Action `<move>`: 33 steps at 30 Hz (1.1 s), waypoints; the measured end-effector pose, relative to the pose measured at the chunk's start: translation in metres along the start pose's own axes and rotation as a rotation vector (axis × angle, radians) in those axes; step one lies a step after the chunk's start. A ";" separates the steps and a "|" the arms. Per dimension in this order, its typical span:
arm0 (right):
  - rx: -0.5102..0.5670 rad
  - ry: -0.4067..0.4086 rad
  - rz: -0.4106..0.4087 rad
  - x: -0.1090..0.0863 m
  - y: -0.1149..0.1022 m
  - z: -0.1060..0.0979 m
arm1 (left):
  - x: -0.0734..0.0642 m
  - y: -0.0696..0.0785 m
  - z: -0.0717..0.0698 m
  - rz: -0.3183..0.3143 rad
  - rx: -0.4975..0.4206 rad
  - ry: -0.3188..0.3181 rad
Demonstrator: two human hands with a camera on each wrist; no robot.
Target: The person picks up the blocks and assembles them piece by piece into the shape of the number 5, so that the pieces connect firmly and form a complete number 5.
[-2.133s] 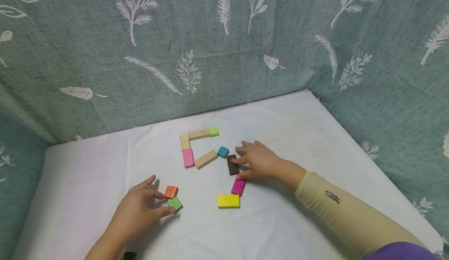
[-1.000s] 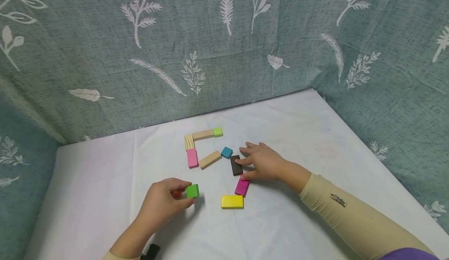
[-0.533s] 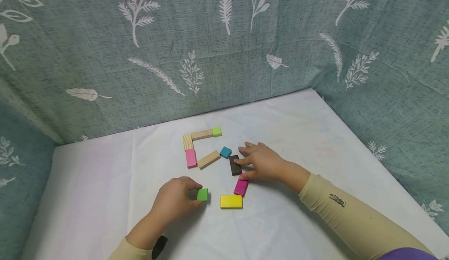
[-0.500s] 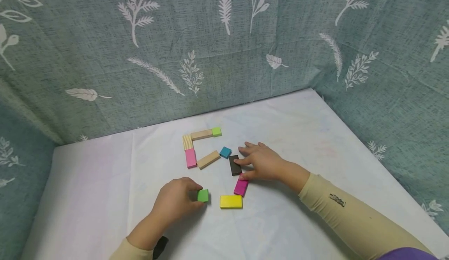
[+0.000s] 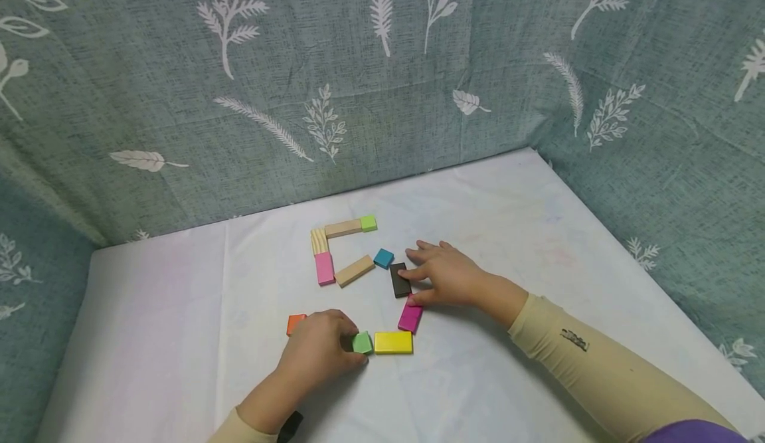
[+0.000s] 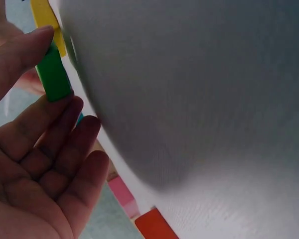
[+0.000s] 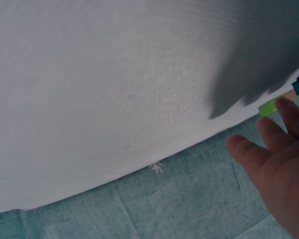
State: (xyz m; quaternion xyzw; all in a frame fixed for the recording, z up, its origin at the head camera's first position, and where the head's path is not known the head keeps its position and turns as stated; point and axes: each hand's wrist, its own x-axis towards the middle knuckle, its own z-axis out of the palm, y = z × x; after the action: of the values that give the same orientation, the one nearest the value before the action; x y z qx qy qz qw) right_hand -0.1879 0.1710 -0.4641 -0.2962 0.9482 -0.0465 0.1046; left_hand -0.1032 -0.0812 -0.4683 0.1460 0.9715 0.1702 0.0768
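My left hand (image 5: 317, 350) pinches a small green block (image 5: 362, 343) between thumb and forefinger, right beside the left end of a yellow block (image 5: 394, 343). In the left wrist view the green block (image 6: 54, 75) sits between the thumb and forefinger tips, the other fingers loosely bent. My right hand (image 5: 451, 277) is spread, one fingertip on a black block (image 5: 399, 282) and the thumb at the upper end of a magenta block (image 5: 410, 318). The magenta block reaches down to the yellow block's right end. In the right wrist view, fingers (image 7: 246, 149) extend loosely.
An orange block (image 5: 295, 324) lies behind the left hand, partly hidden by it. Farther back, a blue block (image 5: 384, 258), two plain wood blocks, a pink block (image 5: 324, 269), a striped block (image 5: 319, 241) and a lime block (image 5: 368, 223) continue the curving line. Patterned cloth (image 5: 382, 97) hangs behind.
The left hand has picked up the green block from beside the orange one and carried it right, up to the yellow block's left end. The right hand has kept its place.
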 end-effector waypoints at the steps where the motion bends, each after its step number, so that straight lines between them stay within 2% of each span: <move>1: -0.001 0.001 -0.001 0.000 0.000 0.000 | 0.000 0.000 0.000 0.001 -0.006 -0.002; 7: -0.009 -0.002 0.013 0.000 -0.001 0.000 | 0.000 0.002 0.001 -0.003 -0.015 -0.007; 17: -0.005 0.007 0.026 0.000 0.000 0.001 | -0.002 0.003 0.004 -0.019 0.037 0.024; 27: 0.002 0.010 0.018 0.000 0.000 0.002 | -0.001 0.003 0.003 -0.059 0.009 0.000; 33: -0.001 0.011 0.013 0.000 0.000 0.002 | -0.002 0.003 0.005 -0.050 0.037 0.008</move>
State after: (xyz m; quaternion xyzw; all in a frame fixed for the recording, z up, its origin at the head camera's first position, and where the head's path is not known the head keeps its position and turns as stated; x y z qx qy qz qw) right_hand -0.1869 0.1709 -0.4664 -0.2899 0.9507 -0.0471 0.0993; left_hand -0.1001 -0.0776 -0.4716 0.1224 0.9781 0.1508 0.0746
